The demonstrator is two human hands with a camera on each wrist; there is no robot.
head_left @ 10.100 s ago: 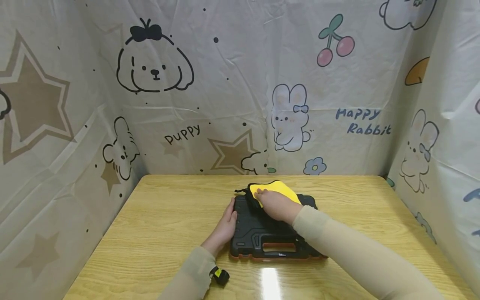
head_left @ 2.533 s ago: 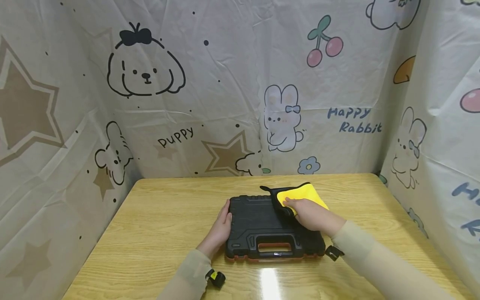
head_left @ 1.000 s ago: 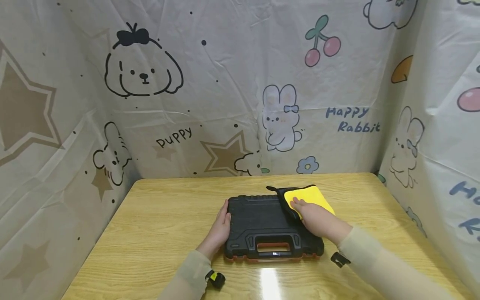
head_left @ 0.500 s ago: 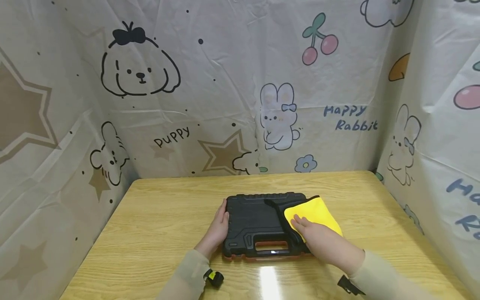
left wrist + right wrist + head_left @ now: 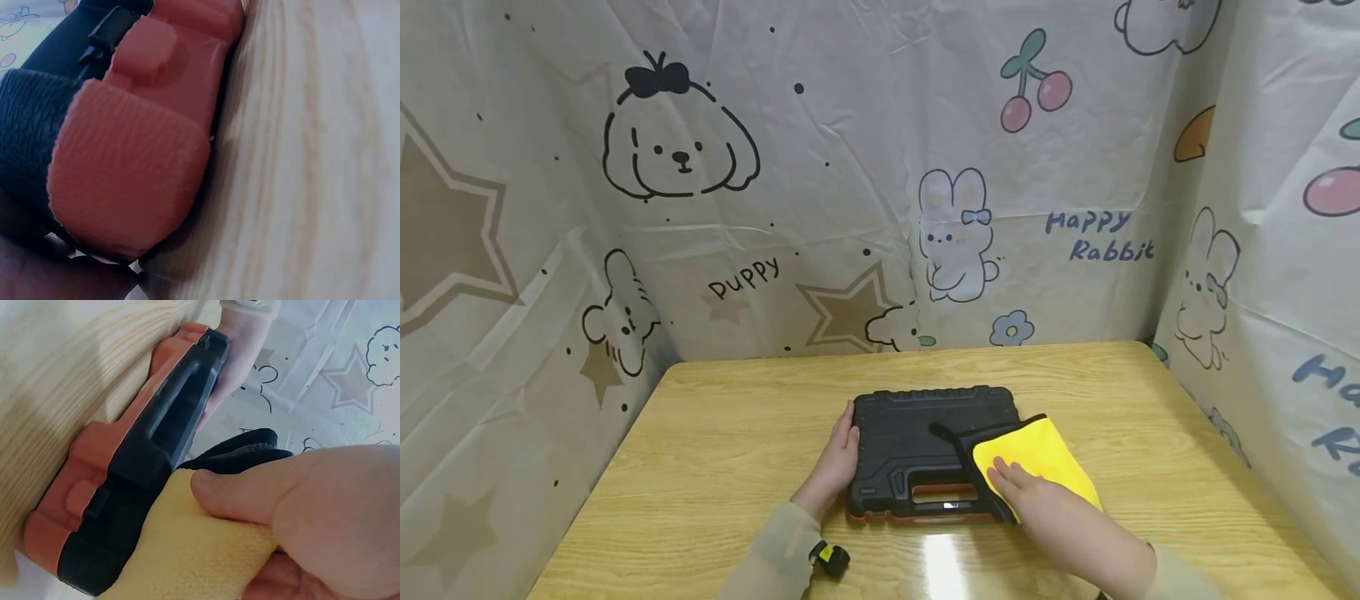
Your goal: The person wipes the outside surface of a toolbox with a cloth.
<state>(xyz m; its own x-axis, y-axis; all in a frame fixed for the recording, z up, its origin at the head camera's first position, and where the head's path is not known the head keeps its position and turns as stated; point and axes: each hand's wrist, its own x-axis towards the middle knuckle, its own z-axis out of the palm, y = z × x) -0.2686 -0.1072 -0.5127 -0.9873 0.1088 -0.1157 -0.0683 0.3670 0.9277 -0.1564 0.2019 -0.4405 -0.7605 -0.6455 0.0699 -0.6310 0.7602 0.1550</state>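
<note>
A black tool case [image 5: 910, 417] with an orange-red lower half lies flat on the table, its handle towards me. My left hand [image 5: 837, 458] rests along the case's left side, fingers straight against it. Close up in the left wrist view are the case's orange-red corner [image 5: 131, 169] and a dim bit of that hand. On the case's right front part lies a yellow cloth [image 5: 1037, 442] with a black border, hanging past the edge. My right hand [image 5: 1045, 508] presses it from above with fingers extended. In the right wrist view the thumb [image 5: 244, 494] lies on the cloth.
The light wood table [image 5: 737, 442] carries the case. Printed fabric [image 5: 820, 167] encloses the back and both sides. A small black device [image 5: 831, 558] is strapped to the left wrist. Light reflects off the table's front [image 5: 942, 567].
My right hand has slid the yellow cloth from the case's back middle to the right, then towards its front right corner. The left hand stays at the left side.
</note>
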